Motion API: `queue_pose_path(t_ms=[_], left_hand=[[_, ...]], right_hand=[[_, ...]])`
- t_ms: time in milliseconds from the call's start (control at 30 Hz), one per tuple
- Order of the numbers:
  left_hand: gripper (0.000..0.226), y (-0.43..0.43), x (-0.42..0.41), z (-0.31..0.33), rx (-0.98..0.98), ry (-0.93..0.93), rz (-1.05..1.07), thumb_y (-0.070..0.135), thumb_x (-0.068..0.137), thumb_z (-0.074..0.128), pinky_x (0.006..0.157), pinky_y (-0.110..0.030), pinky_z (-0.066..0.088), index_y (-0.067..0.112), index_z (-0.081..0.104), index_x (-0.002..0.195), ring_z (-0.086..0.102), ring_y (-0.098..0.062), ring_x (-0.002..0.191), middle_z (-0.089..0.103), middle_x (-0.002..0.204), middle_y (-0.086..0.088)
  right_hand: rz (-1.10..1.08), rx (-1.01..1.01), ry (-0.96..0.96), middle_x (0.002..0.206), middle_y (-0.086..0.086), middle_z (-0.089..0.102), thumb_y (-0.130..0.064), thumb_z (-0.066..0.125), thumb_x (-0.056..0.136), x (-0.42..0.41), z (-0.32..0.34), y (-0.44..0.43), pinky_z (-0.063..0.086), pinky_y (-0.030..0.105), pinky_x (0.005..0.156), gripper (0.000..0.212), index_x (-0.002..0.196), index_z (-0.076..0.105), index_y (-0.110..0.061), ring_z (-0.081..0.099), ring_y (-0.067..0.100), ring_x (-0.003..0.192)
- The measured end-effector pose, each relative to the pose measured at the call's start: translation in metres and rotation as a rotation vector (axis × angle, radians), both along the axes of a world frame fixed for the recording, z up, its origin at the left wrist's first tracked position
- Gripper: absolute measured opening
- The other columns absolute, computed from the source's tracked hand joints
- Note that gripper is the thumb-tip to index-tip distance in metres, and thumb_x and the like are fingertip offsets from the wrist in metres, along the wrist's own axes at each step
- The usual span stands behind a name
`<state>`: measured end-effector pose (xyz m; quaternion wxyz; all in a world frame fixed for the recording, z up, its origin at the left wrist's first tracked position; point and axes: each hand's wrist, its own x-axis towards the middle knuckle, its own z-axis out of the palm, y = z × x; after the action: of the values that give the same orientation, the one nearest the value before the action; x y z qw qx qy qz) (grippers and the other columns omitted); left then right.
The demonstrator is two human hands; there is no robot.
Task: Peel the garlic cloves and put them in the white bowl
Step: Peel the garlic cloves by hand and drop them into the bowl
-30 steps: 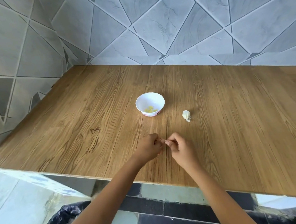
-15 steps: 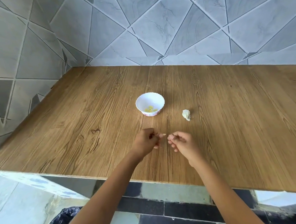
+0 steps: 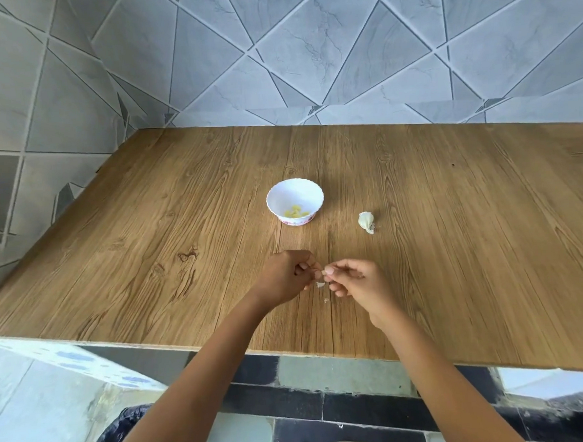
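A small white bowl point(image 3: 295, 200) stands mid-table with peeled yellowish cloves point(image 3: 295, 212) in its bottom. To its right lies a piece of unpeeled garlic point(image 3: 366, 221). Nearer to me, my left hand point(image 3: 286, 276) and my right hand point(image 3: 354, 282) meet above the wooden table point(image 3: 148, 250). Between their fingertips they pinch a small garlic clove point(image 3: 321, 273), mostly hidden by the fingers. A flake of white skin point(image 3: 320, 284) hangs just below the fingertips, and a tiny scrap point(image 3: 326, 300) lies on the wood under it.
Grey tiled walls point(image 3: 273, 51) close off the table at the back and left. The table's front edge point(image 3: 291, 352) runs just behind my wrists. A dark bin point(image 3: 115, 436) stands on the floor below, at the left.
My hands drew a little apart half a second ago and have come together again on the clove. A flake of skin now hangs below the fingertips and a scrap lies on the table.
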<state>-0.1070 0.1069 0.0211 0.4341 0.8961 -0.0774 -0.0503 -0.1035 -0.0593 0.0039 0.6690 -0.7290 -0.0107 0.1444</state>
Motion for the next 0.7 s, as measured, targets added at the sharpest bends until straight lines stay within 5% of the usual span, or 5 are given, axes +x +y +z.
queue_pose_path(t_ms=[400, 567, 700], left_hand=[[0.019, -0.008, -0.004, 0.010, -0.575, 0.516, 0.172, 0.001, 0.095, 0.046, 0.056, -0.019, 0.047, 0.007, 0.059, 0.081, 0.057, -0.012, 0.061, 0.057, 0.070, -0.005], [0.020, -0.009, -0.005, 0.002, 0.241, 0.067, 0.084, 0.016, 0.095, 0.052, 0.062, -0.020, 0.043, 0.005, 0.069, 0.094, 0.059, -0.011, 0.073, 0.063, 0.081, 0.000], [0.016, -0.012, -0.004, 0.002, 0.272, -0.085, 0.075, 0.007, 0.086, 0.061, 0.069, -0.023, 0.048, 0.009, 0.074, 0.093, 0.059, -0.011, 0.075, 0.068, 0.094, -0.004]], right_hand=[[-0.019, 0.162, 0.001, 0.080, 0.002, 0.068, 0.001, 0.060, 0.087, -0.004, -0.001, -0.004, 0.051, 0.015, 0.068, 0.013, 0.089, 0.067, -0.010, 0.063, 0.004, 0.069], [-0.084, 0.172, -0.009, 0.080, 0.001, 0.071, 0.002, 0.063, 0.084, -0.005, -0.004, -0.006, 0.052, 0.016, 0.067, 0.013, 0.092, 0.069, -0.008, 0.068, 0.005, 0.072], [-0.108, 0.170, -0.020, 0.077, -0.001, 0.072, 0.002, 0.066, 0.082, -0.004, -0.005, -0.005, 0.053, 0.015, 0.066, 0.013, 0.092, 0.069, -0.007, 0.068, 0.005, 0.071]])
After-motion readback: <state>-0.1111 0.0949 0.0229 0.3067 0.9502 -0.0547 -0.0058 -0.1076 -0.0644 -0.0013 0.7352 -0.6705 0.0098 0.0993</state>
